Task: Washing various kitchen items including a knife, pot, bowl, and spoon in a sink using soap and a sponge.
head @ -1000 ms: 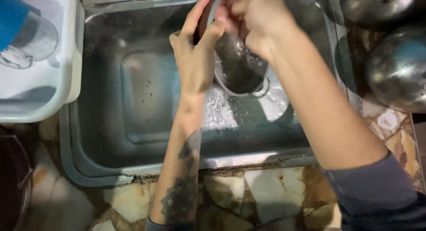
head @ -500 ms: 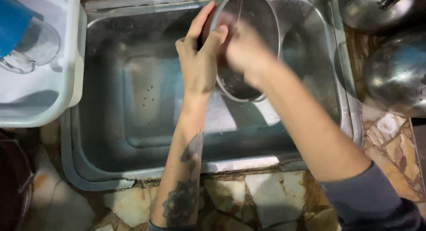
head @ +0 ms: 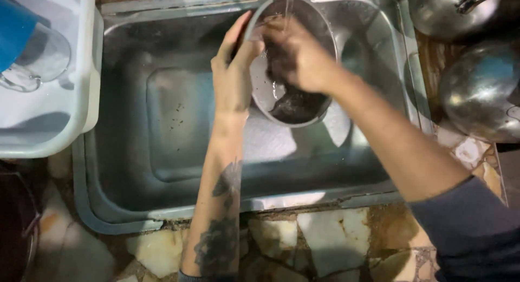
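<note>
Sink (head: 162, 125): wide steel basin, set in a stone-patterned tabletop (head: 325, 244).
Bowl (head: 303, 106): steel, tilted over the sink's far side.
Left hand (head: 233, 79): grasping the bowl's rim.
Right hand (head: 298, 57): clenched inside the bowl, under a thin water stream (head: 290, 6).

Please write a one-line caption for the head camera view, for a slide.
Left hand grips the round steel bowl over the steel sink; right hand rubs inside it.
</note>
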